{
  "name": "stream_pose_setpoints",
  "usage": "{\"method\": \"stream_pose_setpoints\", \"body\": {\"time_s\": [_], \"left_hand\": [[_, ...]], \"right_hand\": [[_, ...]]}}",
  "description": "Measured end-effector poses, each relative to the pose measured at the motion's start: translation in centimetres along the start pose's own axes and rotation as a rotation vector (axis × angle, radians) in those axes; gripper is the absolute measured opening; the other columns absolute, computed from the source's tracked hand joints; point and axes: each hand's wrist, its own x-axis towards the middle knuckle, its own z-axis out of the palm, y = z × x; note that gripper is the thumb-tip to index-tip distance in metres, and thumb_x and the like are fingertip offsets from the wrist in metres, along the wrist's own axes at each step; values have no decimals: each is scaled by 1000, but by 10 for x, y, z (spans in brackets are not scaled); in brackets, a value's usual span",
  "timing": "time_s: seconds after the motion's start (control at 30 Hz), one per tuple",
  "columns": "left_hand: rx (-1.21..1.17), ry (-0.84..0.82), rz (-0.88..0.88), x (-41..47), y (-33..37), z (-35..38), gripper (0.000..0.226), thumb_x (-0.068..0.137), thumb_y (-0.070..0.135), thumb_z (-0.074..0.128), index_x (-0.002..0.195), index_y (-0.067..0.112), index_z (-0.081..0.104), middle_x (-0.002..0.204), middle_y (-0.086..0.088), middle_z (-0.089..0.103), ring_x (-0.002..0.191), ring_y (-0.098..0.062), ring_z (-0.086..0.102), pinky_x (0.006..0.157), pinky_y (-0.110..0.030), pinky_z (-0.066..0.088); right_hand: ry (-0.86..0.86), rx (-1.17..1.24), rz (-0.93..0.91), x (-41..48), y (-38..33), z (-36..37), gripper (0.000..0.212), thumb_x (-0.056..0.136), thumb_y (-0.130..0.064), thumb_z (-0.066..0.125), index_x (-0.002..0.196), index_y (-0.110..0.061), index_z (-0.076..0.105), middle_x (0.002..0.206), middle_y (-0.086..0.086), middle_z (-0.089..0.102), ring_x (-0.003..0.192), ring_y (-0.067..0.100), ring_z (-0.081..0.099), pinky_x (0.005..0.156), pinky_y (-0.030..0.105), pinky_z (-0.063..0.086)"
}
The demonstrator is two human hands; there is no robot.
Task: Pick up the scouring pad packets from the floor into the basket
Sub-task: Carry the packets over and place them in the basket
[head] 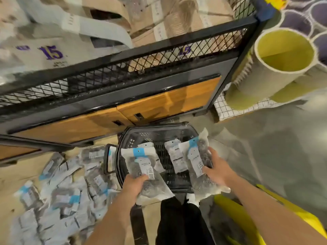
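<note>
A black plastic basket [123, 138] stands on the floor in front of me. My left hand [135, 184] grips a clear scouring pad packet with a blue and white label [139, 165] over the basket's left rim. My right hand [216, 171] holds another such packet [196, 156] over the basket's right side. Two packets [175, 156] lie inside the basket. Several more packets [67, 188] lie heaped on the floor to the left.
A black metal rack with mesh [141, 62] and wooden panels [168, 103] stands right behind the basket. Yellow-lined tubes [283, 55] lie at the upper right. A yellow object [235, 218] sits low on the right. My dark trouser legs [180, 221] are below the basket.
</note>
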Motion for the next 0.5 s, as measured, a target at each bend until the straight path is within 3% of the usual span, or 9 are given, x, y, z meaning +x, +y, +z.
{"method": "stream_pose_setpoints", "body": {"time_s": [0.1,0.17,0.2,0.3,0.4,0.5], "left_hand": [[-8,-23,-31,53,-12,20,31,84,11,73,114,3,68,90,-11,71,72,-20,66,56,-24,46],[15,-29,-40,83,-21,33,26,87,14,72,112,6,69,88,-8,72,74,-20,67,55,-24,45],[25,-24,-38,99,-26,39,27,88,15,72,113,7,68,91,-8,71,76,-21,67,56,-24,45],[66,13,-46,146,-38,55,35,85,21,75,114,4,66,100,-14,71,76,-22,65,58,-24,43],[132,44,-91,197,-53,70,40,81,32,77,109,6,67,105,-19,72,90,-32,70,74,-32,54],[127,50,-96,226,-55,79,32,85,27,74,106,7,60,103,-9,70,89,-26,67,79,-35,54]], "right_hand": [[-59,19,62,47,16,36,80,96,-23,55,155,-31,2,109,10,67,58,16,60,50,27,47],[-71,14,83,75,25,58,77,96,-24,55,155,-30,5,84,6,65,57,16,58,49,26,44],[-69,19,91,88,28,69,76,97,-24,56,155,-30,7,84,7,65,61,18,59,52,27,46],[-57,19,115,129,39,102,74,97,-25,56,155,-29,12,111,14,67,84,28,64,75,34,52],[-27,42,118,171,50,132,70,97,-24,55,154,-34,15,117,16,66,83,29,66,76,35,54],[2,92,168,203,59,157,71,96,-23,57,152,-36,16,124,12,63,89,28,66,74,34,54]]}}
